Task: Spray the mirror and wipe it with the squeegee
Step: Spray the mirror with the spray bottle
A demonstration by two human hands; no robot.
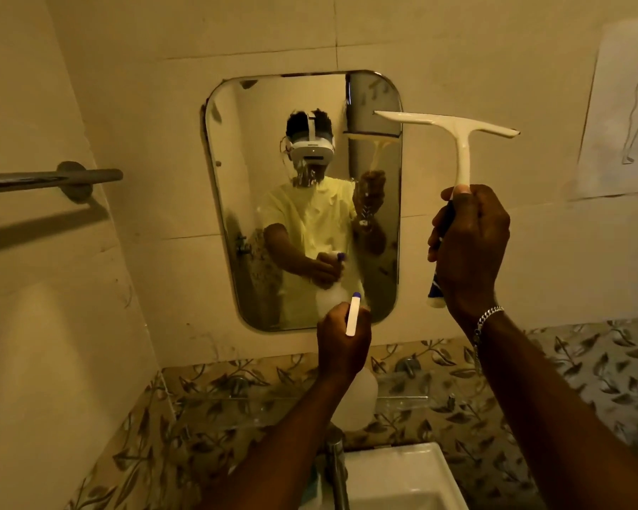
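You are standing in a home bathroom. A rounded mirror [302, 200] hangs on the pale tiled wall [457, 49] in front of you, and a band of leaf-patterned tiles [586, 369] runs below it. A white sink [402, 476] with a metal tap [336, 458] sits directly under the mirror, with a clear glass shelf [236, 403] between them. A metal towel bar [48, 178] sticks out from the wall on your left, and a paper sketch [627, 115] is stuck up on your right
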